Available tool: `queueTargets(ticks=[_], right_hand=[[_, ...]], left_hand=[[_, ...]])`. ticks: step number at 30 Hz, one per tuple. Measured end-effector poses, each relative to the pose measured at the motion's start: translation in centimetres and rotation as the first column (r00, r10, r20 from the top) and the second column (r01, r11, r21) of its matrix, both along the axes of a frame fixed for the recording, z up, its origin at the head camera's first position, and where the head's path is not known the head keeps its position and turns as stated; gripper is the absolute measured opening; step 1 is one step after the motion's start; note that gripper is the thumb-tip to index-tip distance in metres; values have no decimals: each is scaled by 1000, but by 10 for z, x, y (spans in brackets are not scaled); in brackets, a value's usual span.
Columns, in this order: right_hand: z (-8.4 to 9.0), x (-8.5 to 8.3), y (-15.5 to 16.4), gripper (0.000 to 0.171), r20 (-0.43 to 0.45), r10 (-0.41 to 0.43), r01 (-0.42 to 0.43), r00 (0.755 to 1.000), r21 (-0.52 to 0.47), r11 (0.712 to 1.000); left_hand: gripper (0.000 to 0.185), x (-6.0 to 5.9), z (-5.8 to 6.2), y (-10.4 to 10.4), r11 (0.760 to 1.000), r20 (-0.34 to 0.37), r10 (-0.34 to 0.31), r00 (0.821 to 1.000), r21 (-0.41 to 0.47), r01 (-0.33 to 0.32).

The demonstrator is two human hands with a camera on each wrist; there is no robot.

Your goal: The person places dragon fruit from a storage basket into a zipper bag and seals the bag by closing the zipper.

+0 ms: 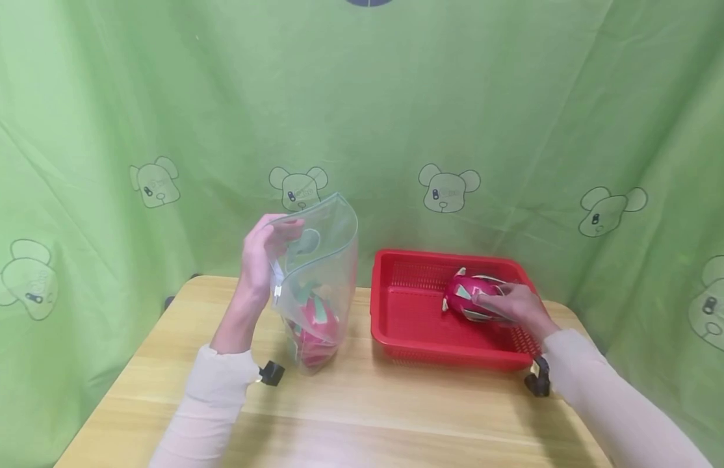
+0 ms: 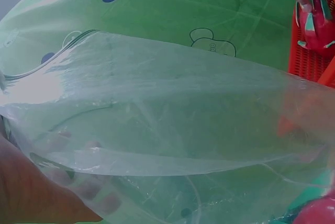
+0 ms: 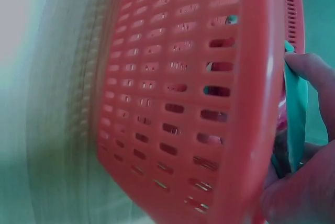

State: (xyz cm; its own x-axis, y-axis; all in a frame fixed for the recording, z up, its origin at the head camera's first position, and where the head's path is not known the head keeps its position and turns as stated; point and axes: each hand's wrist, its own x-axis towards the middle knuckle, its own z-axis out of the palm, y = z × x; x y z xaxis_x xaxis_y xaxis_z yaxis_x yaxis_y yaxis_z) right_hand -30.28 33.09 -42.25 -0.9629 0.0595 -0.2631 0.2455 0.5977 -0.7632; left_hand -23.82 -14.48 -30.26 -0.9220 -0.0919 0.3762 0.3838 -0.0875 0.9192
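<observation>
In the red basket (image 1: 397,325) the right hand (image 1: 514,304) has its grip around a dragon fruit (image 1: 464,294); the left hand (image 1: 259,257) pinches the clear bag (image 1: 323,260).

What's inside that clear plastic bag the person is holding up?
Inside the clear plastic zip bag, held at its top by the left hand, one pink dragon fruit with green scales sits at the bottom. The fruit hides whatever might lie beneath it.
</observation>
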Motion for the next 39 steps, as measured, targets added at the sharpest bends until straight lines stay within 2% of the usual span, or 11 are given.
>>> queueTargets(ticks=[8, 12, 17, 27, 32, 39], right_hand=[[-3, -3, 9, 102, -64, -130, 129, 989, -7, 992], [1, 1, 10, 105, -92, -149, 149, 985, -7, 989], [1, 4, 8, 104, -148, -183, 176, 972, -59, 983], [3, 15, 4, 97, -293, -257, 208, 921, -187, 960], [9, 23, 2, 95, -373, -259, 207, 891, -174, 963], [20, 32, 7, 95, -445, -281, 248, 851, -131, 960]], left_hand=[[44, 1, -1, 0, 1000, -2, 11, 1000, -21, -11], [43, 0, -2, 1, 1000, 0, 12, 1000, -26, -12], [43, 0, -2, 2, 1000, -4, 10, 1000, -13, -11], [42, 1, -2, 4, 1000, -10, 2, 1000, 6, -2], [42, 1, -2, 4, 1000, -11, 8, 1000, 4, -8], [43, 3, -2, 5, 1000, -17, 8, 1000, -6, -8]])
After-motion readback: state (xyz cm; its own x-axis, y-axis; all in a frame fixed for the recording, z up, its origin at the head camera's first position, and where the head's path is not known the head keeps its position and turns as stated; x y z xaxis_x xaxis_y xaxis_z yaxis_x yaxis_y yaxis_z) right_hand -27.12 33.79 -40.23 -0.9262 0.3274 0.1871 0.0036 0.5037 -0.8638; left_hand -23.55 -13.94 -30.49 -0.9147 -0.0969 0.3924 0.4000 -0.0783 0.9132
